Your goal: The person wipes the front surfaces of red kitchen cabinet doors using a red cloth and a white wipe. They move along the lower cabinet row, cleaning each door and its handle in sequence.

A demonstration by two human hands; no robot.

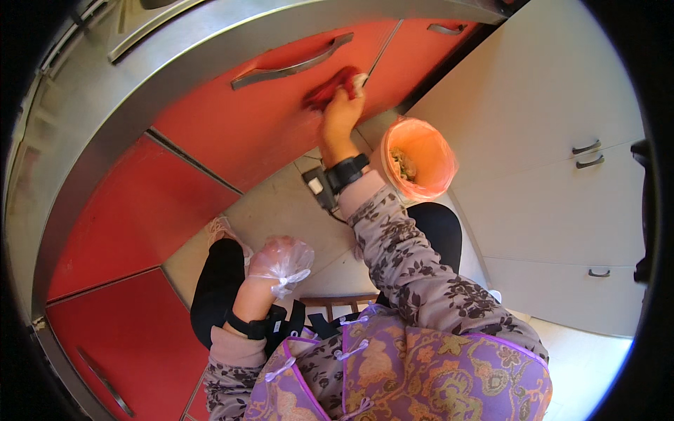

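Note:
My right hand (344, 111) is closed on a dark red cloth (328, 90), which lies against the red cabinet front (281, 116). The cloth is a little blurred, and a whitish bit shows at the hand's far side. Above it on the same panel is a curved metal handle (293, 67). My left hand (275, 258) hovers over my left leg, inside a clear plastic bag (298, 258) gathered at the wrist. The bag and blur hide how its fingers lie, and it touches no cabinet.
Just right of my right wrist stands a bin (428, 158) lined with a pink-orange bag, some scraps inside. A metal countertop (91, 105) curves along the far left. Pale cabinets (540, 175) with small handles rise on the right. A wooden stool (337, 302) shows beneath me.

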